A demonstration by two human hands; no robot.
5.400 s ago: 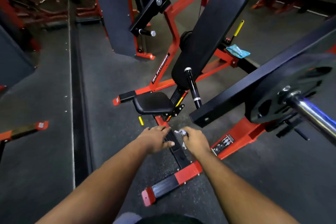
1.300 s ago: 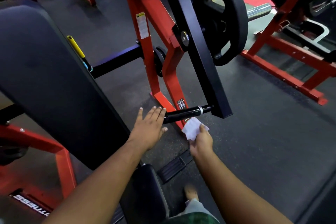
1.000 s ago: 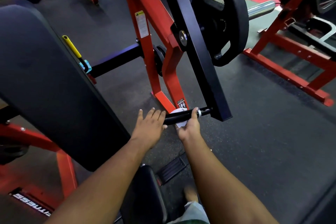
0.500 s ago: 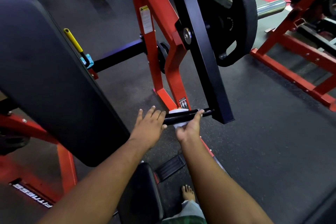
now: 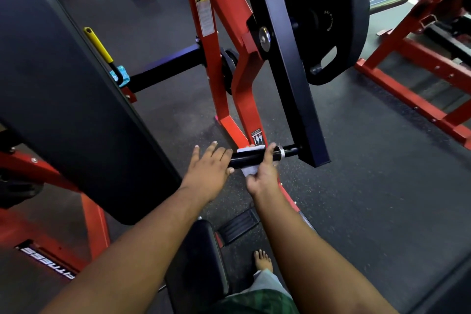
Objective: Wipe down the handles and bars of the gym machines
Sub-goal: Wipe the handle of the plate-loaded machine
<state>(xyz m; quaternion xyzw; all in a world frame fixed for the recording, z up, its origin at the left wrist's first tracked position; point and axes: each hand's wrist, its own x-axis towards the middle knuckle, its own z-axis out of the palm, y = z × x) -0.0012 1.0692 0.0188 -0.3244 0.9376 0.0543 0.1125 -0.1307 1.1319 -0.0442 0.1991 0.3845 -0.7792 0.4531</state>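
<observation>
The black handle (image 5: pixel 254 157) is gripped by the right hand (image 5: pixel 262 173), fingers and thumb curled round it with the white cloth (image 5: pixel 248 169) pinched against the bar. Since half a second ago the grip has been kept at the same spot, the cloth now showing more below the handle. The left hand (image 5: pixel 210 169) is held flat, fingers straight, its fingertips touching the handle's near end, unchanged. Just beyond the right hand, the handle is joined to the black arm (image 5: pixel 293 71); the weight plate (image 5: pixel 331 18) is seen far above it.
</observation>
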